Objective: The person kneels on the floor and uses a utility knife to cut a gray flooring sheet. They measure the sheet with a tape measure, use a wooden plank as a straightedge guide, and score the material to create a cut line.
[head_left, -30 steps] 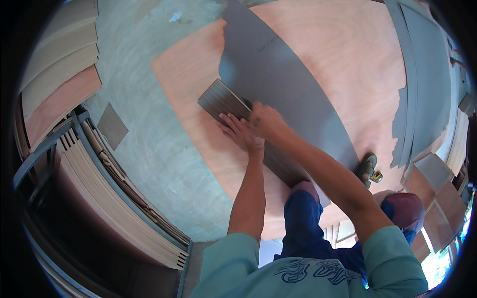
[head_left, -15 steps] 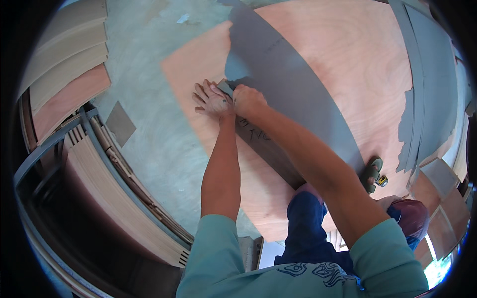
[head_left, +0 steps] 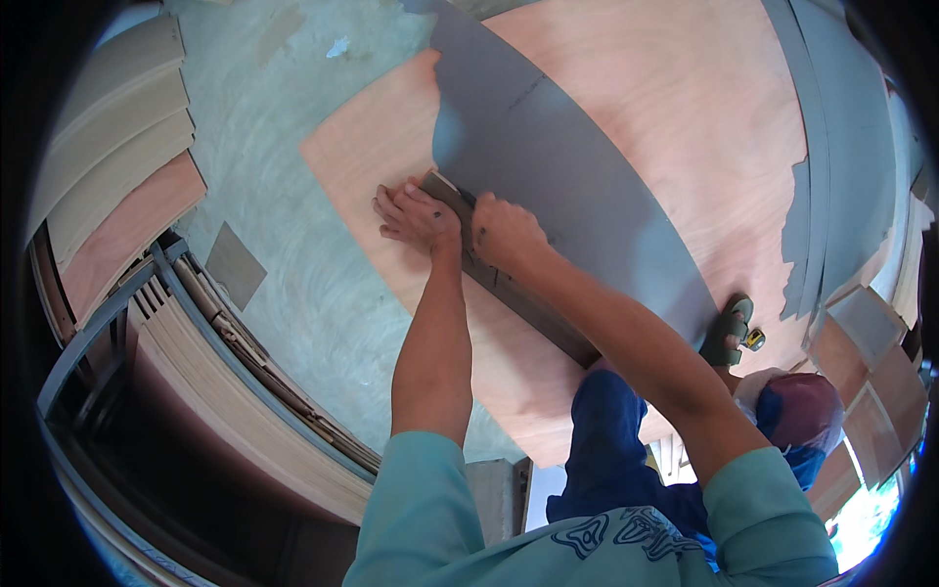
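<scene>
A long, narrow dark board (head_left: 533, 311) lies slantwise over a grey sheet and pinkish plywood (head_left: 352, 147). My left hand (head_left: 423, 217) bears down beside its far end, fingers stretched over the plywood and thumb at the board's edge. Closed in a fist, my right hand (head_left: 507, 233) is at the board's right edge, against the grey sheet (head_left: 558, 147). A small dark bit shows by its fingers, but what it grips is hidden. The grey sheet has a ragged left edge and a smooth curved right edge.
Near my right knee are a sandalled foot (head_left: 726, 328) and a yellow-and-black tape measure (head_left: 753, 339). A metal rack (head_left: 73, 377) with stacked panels (head_left: 210, 391) stands at the left. More grey sheeting (head_left: 856, 166) lies at the far right. A grey square offcut (head_left: 236, 266) is on the floor.
My right hand has slid toward me along the board, away from its far end, which now shows. My left hand's fingers have drawn closer together. The view has shifted slightly.
</scene>
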`<action>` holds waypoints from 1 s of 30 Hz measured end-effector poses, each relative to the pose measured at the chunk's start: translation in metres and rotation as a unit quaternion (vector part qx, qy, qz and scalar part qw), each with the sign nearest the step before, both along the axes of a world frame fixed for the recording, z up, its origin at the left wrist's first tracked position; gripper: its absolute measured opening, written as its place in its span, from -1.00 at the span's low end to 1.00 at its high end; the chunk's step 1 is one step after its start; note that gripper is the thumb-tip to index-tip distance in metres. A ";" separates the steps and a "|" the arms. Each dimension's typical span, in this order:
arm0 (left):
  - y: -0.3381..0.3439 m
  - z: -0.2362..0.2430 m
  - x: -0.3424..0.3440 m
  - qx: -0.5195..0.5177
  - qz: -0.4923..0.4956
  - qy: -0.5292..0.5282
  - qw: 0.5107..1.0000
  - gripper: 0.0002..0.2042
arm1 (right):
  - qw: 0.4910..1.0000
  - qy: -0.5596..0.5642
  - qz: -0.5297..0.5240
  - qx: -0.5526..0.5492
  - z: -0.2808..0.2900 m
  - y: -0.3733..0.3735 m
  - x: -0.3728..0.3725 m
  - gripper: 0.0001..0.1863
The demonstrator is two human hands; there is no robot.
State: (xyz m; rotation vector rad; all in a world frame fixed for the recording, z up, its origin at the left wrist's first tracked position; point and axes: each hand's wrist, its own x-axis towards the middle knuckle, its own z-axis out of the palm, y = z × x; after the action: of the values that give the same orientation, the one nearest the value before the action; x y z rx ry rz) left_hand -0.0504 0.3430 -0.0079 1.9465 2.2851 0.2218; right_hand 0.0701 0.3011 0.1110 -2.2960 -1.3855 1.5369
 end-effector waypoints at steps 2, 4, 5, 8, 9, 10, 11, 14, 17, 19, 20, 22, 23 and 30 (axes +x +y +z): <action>0.000 0.003 0.002 -0.021 0.001 -0.009 1.000 -0.57 | 1.000 0.002 0.012 0.026 -0.020 0.018 -0.003 -0.78; 0.002 0.003 0.009 -0.001 -0.025 -0.018 1.000 -0.57 | 0.999 -0.001 0.018 0.035 -0.036 0.024 -0.001 -0.77; 0.000 0.001 0.006 0.007 -0.032 -0.020 0.999 -0.57 | 0.999 -0.002 0.027 0.027 -0.038 0.025 0.000 -0.76; 0.001 -0.004 -0.002 0.035 -0.022 -0.025 0.999 -0.57 | 1.000 0.011 0.021 -0.005 -0.029 -0.012 0.001 -0.78; -0.001 -0.007 -0.005 0.029 -0.019 -0.008 0.999 -0.57 | 1.000 0.013 0.012 -0.020 -0.020 -0.030 0.004 -0.79; -0.002 -0.009 -0.010 0.024 -0.017 0.008 1.000 -0.57 | 0.999 0.010 0.020 -0.037 -0.020 -0.043 0.002 -0.80; -0.002 -0.006 -0.006 0.019 -0.021 0.021 0.999 -0.58 | 0.998 0.005 0.021 -0.053 -0.017 -0.054 0.004 -0.80; 0.000 0.001 0.001 -0.002 -0.026 -0.014 1.000 -0.59 | 0.995 0.022 0.039 -0.090 -0.011 -0.057 0.012 -0.81; -0.001 -0.012 -0.004 0.056 -0.026 0.006 0.998 -0.60 | 0.996 0.042 0.046 -0.060 -0.009 -0.041 0.013 -0.82; -0.001 -0.011 -0.002 0.060 -0.044 0.014 0.997 -0.60 | 0.998 0.043 0.034 -0.028 -0.014 -0.055 0.009 -0.82; -0.001 -0.009 -0.001 0.060 -0.056 0.018 0.996 -0.60 | 0.999 0.033 0.019 -0.005 -0.016 -0.063 0.009 -0.82; 0.001 -0.014 -0.007 0.064 -0.030 0.001 0.997 -0.59 | 1.000 0.022 0.006 0.020 -0.027 -0.075 0.009 -0.81; 0.000 -0.012 -0.002 0.049 -0.026 0.003 0.998 -0.59 | 1.000 0.020 -0.004 0.016 -0.035 -0.077 0.007 -0.81; 0.007 -0.021 -0.010 0.070 -0.031 0.027 0.997 -0.56 | 0.991 0.034 0.019 -0.129 -0.027 -0.229 0.041 -0.79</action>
State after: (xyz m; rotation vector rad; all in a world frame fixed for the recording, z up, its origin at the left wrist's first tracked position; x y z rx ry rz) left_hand -0.0606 0.3502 -0.0292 2.1116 2.2948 0.3354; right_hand 0.1107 0.0723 0.0839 -2.3396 -1.2896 1.8889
